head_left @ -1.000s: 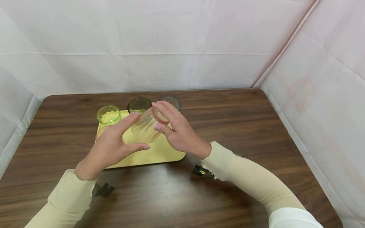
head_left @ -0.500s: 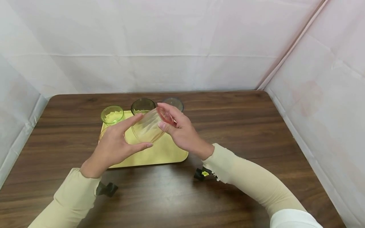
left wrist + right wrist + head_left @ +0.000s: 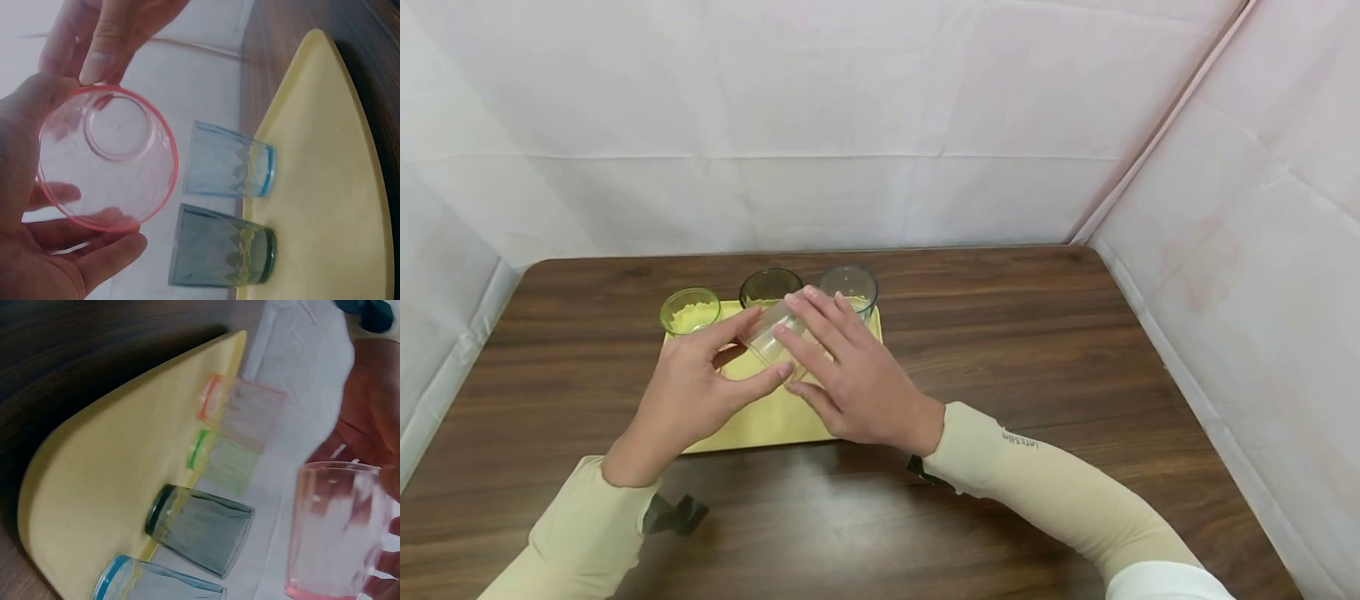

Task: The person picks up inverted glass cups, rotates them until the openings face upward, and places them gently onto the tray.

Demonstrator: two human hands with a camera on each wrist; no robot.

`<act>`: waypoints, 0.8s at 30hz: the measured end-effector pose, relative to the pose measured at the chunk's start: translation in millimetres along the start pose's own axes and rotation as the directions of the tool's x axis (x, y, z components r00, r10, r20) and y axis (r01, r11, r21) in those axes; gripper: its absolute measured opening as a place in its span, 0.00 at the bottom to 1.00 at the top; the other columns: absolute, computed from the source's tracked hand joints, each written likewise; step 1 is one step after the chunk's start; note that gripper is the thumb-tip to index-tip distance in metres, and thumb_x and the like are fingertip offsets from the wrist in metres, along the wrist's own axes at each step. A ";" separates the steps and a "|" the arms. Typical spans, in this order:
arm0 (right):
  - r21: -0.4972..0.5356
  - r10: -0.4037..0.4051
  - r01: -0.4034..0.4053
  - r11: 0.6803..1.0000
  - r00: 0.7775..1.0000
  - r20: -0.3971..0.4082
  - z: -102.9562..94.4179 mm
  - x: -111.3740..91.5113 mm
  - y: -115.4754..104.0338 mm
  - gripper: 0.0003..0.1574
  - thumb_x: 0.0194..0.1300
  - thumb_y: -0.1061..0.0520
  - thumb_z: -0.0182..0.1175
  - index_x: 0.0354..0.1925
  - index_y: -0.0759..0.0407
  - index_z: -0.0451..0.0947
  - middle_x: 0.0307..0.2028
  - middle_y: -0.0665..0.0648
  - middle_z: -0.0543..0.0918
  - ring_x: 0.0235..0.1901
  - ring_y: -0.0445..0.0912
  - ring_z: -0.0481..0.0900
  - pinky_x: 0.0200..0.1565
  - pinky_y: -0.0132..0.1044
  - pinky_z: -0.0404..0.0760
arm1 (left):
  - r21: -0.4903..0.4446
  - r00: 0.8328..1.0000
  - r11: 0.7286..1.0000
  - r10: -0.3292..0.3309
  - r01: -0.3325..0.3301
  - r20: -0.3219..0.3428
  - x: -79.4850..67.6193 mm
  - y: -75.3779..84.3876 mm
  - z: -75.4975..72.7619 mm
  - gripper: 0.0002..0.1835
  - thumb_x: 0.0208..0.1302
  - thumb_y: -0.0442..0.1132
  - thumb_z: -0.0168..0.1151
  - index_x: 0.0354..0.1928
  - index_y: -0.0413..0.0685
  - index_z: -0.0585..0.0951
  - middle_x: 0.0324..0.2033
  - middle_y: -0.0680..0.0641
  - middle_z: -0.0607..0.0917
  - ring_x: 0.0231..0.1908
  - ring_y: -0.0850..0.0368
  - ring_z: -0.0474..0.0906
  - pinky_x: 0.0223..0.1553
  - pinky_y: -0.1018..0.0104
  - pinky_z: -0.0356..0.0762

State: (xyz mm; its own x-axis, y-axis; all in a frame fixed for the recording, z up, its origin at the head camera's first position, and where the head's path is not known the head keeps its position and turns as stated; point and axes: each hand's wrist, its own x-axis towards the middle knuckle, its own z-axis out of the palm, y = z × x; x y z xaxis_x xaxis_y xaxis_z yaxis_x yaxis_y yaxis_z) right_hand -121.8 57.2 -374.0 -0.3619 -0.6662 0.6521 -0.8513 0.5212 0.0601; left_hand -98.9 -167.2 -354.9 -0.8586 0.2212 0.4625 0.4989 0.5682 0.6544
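A clear pink drinking glass [image 3: 769, 336] is held tilted above a yellow tray [image 3: 760, 425]. My left hand [image 3: 688, 392] grips it, thumb on one side and fingers curled on the other. In the left wrist view, the pink rim of the glass [image 3: 172, 147] faces the camera. My right hand [image 3: 861, 379] lies across the other end with fingers spread and fairly straight, touching the glass; its thumb is near the left thumb. The right hand covers the base in the head view, while the right wrist view shows the glass [image 3: 334, 534] from the side.
Along the tray's far side stand a green glass [image 3: 691, 310], a dark grey glass [image 3: 771, 286] and a blue glass [image 3: 850, 287]. An orange glass [image 3: 244, 412] shows beyond the green one in the right wrist view. White cloth walls [image 3: 880, 125] surround the wooden table [image 3: 1000, 333].
My right hand has shifted from pinching the pink base to laying its fingers over the glass, its back now turned up. My left hand keeps its hold.
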 end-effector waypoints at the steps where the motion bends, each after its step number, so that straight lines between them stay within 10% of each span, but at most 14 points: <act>1: -0.021 -0.008 0.008 1.000 1.000 0.007 1.0 -1.4 -1.3 0.38 0.72 0.46 0.65 0.71 0.63 0.70 0.74 0.68 0.70 0.78 0.62 0.64 0.81 0.56 0.59 | 0.012 1.000 1.000 -0.008 0.008 -0.004 -0.2 2.1 0.1 0.32 0.52 0.36 0.81 0.60 0.36 0.84 0.37 0.46 0.89 0.39 0.56 0.86 0.48 0.79 0.85; 6: -0.038 0.001 0.000 0.999 1.000 0.010 4.3 -5.5 -1.8 0.41 0.70 0.44 0.68 0.72 0.62 0.70 0.75 0.70 0.69 0.78 0.64 0.63 0.81 0.57 0.60 | 0.028 0.998 0.997 -0.065 0.066 -0.020 0.6 12.0 1.3 0.30 0.53 0.39 0.81 0.59 0.38 0.85 0.32 0.48 0.86 0.36 0.54 0.87 0.45 0.58 0.90; 11: 0.164 0.098 -0.096 0.982 0.995 -0.007 5.0 -5.7 0.3 0.42 0.69 0.50 0.69 0.73 0.66 0.68 0.73 0.71 0.70 0.77 0.64 0.66 0.81 0.52 0.60 | -0.058 0.976 0.975 -0.218 0.217 -0.013 0.5 21.4 -2.6 0.31 0.58 0.42 0.80 0.62 0.38 0.83 0.43 0.41 0.91 0.44 0.61 0.87 0.48 0.77 0.85; 14: 0.346 0.215 -0.209 0.915 0.976 0.023 6.5 -6.8 -0.9 0.43 0.70 0.53 0.68 0.75 0.67 0.65 0.74 0.69 0.69 0.77 0.61 0.65 0.81 0.47 0.61 | -0.151 0.959 0.948 -0.282 0.280 0.009 -0.9 23.9 -6.2 0.33 0.60 0.41 0.79 0.66 0.38 0.80 0.55 0.38 0.89 0.49 0.74 0.85 0.51 0.85 0.79; 17: 0.513 0.344 -0.350 0.784 0.933 0.110 7.0 -6.9 -3.5 0.41 0.74 0.55 0.63 0.78 0.65 0.61 0.76 0.66 0.69 0.79 0.57 0.64 0.81 0.45 0.62 | -0.240 0.947 0.916 -0.315 0.321 0.064 -2.7 24.0 -7.7 0.39 0.59 0.39 0.80 0.72 0.39 0.75 0.64 0.39 0.84 0.56 0.72 0.84 0.55 0.83 0.78; 24: 0.796 0.465 -0.514 0.320 0.817 0.340 8.3 -1.6 -8.0 0.36 0.81 0.61 0.50 0.81 0.63 0.53 0.76 0.68 0.68 0.77 0.58 0.66 0.77 0.47 0.68 | -0.253 0.947 0.913 -0.300 0.320 0.116 -4.5 17.0 -5.7 0.49 0.51 0.35 0.84 0.75 0.38 0.69 0.69 0.39 0.80 0.65 0.49 0.80 0.58 0.85 0.75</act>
State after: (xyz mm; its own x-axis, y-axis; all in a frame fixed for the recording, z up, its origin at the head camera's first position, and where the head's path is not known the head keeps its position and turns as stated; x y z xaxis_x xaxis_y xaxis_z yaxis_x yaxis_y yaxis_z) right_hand -117.5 49.7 -381.8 -0.8208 -0.4838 0.3037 -0.3893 0.0847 -0.9172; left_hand -85.8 -163.0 -342.4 -0.9763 0.1307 0.1727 0.2107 0.3888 0.8969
